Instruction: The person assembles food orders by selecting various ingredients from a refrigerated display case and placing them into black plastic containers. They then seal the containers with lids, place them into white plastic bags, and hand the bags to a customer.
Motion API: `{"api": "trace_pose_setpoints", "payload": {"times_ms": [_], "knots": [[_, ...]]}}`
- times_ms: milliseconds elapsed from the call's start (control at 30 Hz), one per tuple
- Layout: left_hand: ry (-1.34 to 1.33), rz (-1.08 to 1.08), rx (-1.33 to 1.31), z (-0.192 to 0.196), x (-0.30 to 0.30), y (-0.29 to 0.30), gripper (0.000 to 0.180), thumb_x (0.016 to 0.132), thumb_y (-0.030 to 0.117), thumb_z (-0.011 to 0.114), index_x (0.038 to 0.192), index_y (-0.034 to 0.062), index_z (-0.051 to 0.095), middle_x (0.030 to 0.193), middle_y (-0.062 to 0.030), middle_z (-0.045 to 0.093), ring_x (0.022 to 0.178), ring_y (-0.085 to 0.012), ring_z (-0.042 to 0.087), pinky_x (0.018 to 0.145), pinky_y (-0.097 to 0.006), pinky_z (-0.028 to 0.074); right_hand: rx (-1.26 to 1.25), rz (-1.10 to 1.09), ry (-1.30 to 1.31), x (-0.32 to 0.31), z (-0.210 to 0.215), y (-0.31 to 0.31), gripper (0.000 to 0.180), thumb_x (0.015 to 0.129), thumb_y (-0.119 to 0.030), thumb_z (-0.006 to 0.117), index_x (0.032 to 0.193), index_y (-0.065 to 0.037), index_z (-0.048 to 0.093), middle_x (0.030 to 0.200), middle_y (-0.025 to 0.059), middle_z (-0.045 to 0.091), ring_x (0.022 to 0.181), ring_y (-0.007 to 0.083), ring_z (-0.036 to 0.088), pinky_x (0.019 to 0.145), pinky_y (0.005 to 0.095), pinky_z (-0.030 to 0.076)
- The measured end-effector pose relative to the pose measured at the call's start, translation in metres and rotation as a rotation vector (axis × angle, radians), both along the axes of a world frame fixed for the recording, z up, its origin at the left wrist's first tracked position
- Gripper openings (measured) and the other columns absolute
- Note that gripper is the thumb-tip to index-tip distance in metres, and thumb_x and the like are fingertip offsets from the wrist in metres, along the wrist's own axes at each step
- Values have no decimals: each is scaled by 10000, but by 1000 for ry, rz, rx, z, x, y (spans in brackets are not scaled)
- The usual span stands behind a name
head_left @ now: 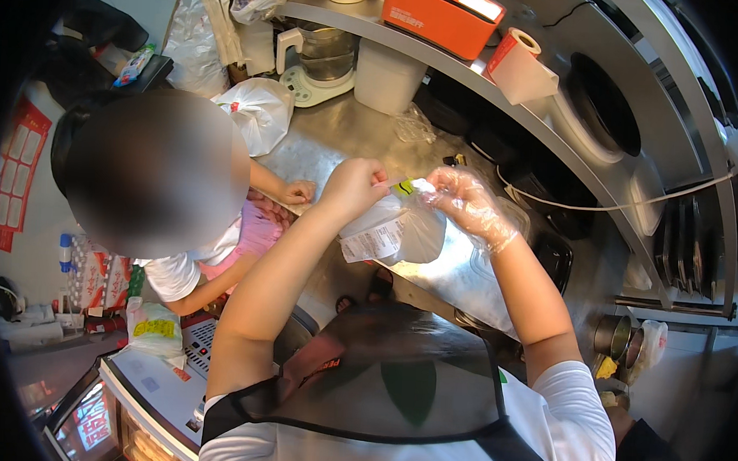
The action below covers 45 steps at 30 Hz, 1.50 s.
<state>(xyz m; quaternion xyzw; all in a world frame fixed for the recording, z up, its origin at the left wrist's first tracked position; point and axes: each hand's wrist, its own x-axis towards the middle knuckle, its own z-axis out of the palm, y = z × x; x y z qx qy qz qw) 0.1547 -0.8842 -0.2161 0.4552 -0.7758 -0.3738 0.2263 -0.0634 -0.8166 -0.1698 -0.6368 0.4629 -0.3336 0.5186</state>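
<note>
A white plastic takeaway bag point(422, 233) stands on the steel counter point(475, 282) in front of me. A printed receipt point(374, 241) hangs on its left side, and a yellow-green patch shows near its gathered top. My left hand point(356, 189) is bare and pinches the top of the bag from the left. On the right, my right hand point(471, 206) wears a clear plastic glove, its fingers closed on the bag's top. Both hands are close together above the bag, which looks full; its contents are hidden.
At the left another person in a pink garment rests a hand point(299, 192) on the counter. Behind stand a tied white bag point(259, 114), a blender-like machine point(317, 63) and a white bin point(388, 75). A shelf carries an orange box point(442, 18) and a label roll point(520, 64). A cable point(609, 208) crosses at right.
</note>
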Motion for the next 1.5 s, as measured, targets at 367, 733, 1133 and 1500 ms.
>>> {"api": "trace_pose_setpoints", "payload": {"times_ms": [367,733,1133,1500], "knots": [[-106,-307,-59,12,-29,-4,203,676,101,693,866,37,664,818,-194,656,769,-373,627,664,-402,486,115,78,-54,13,6,-21,187,910,-216,613,849,-42,588,771,-22,598,724,53,508,690,236,433],[50,-730,-13,-2,-16,-16,273,701,73,654,967,14,641,814,-118,638,687,-237,620,635,-350,494,133,-55,-112,11,-11,-35,167,888,-210,632,822,-66,579,741,-31,578,689,51,501,641,232,426],[234,-412,643,-15,14,-17,182,894,22,547,1030,-69,627,824,-77,648,617,-99,590,553,-234,486,89,52,-18,16,5,-32,164,887,-219,617,824,-76,569,726,-51,534,705,48,462,654,241,411],[289,-314,355,-46,-28,-8,110,848,102,678,899,4,680,720,19,619,630,-41,511,549,-219,415,88,81,-19,12,1,-38,155,868,-201,616,818,-61,572,684,-36,529,659,50,468,592,240,405]]}}
